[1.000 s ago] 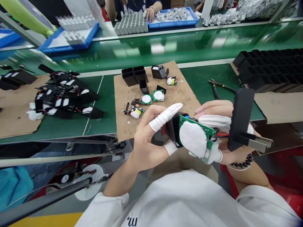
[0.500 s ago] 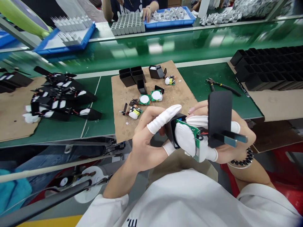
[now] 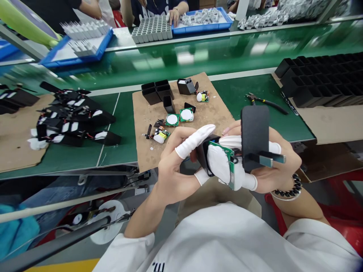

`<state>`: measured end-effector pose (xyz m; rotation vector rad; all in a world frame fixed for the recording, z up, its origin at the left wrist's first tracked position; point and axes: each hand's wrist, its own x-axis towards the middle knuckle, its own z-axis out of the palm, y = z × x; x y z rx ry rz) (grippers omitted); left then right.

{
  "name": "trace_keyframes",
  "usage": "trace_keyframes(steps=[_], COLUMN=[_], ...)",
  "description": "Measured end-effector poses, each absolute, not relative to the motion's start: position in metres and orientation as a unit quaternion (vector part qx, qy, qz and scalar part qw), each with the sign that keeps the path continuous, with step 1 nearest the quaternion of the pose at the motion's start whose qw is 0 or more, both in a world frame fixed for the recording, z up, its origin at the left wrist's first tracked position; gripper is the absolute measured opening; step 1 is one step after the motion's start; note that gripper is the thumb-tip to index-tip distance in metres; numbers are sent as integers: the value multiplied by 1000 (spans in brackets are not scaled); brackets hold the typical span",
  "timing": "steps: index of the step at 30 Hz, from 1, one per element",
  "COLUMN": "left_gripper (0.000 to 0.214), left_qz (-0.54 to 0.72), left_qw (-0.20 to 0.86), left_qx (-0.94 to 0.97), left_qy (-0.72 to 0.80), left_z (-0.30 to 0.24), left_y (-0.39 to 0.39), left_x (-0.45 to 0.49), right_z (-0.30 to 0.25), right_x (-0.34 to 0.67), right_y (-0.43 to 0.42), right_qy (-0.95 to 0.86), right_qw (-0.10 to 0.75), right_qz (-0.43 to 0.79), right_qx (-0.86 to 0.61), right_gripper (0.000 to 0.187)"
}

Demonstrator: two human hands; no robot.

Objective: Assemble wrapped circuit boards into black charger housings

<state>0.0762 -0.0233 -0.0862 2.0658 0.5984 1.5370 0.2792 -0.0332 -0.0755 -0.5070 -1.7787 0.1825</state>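
Observation:
My left hand (image 3: 176, 170), with white finger cots on thumb and index finger, grips a black plastic housing (image 3: 203, 151). Partly inside the housing's mouth sits a green circuit board (image 3: 233, 170) with a round white pad (image 3: 218, 163) on its face. My right hand (image 3: 279, 162), also in finger cots, is closed on the board's outer end. A black plug cover (image 3: 255, 134) with two metal prongs stands in front of the right fingers and hides part of them. Short wires run between board and cover.
On the cardboard sheet (image 3: 184, 147) lie several black housings (image 3: 157, 92) and circuit boards (image 3: 172, 119). Diagonal cutters (image 3: 266, 104) lie to the right, near rows of black housings (image 3: 323, 81). Wired housings (image 3: 73, 117) are heaped at left. Beyond the green belt (image 3: 215, 56), a co-worker's hand (image 3: 173, 16) touches grey parts.
My right hand has moved slightly left, bringing the plug cover and board closer to the housing. The board sits a little deeper in it. Another person's arm has appeared at the upper left.

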Motion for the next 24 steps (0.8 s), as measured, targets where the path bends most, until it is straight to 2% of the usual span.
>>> trace_keyframes(steps=[5,13,24], left_gripper=[76,65,67], left_qz=[573,560,548], left_qw=[256,282,277], left_qx=[749,740,752], left_qy=[214,244,241], left_z=[-86,-86,-85], left_y=[-22,-24,-24], left_x=[78,80,77], right_z=[-80,-78,-77], right_x=[280,281,281], right_y=[-32,-31,-27], right_qy=[-768,-761,-773], right_qw=[600,596,588], right_qz=[66,130,120], right_qx=[-215,-220,-206], right_gripper=[30,38,36])
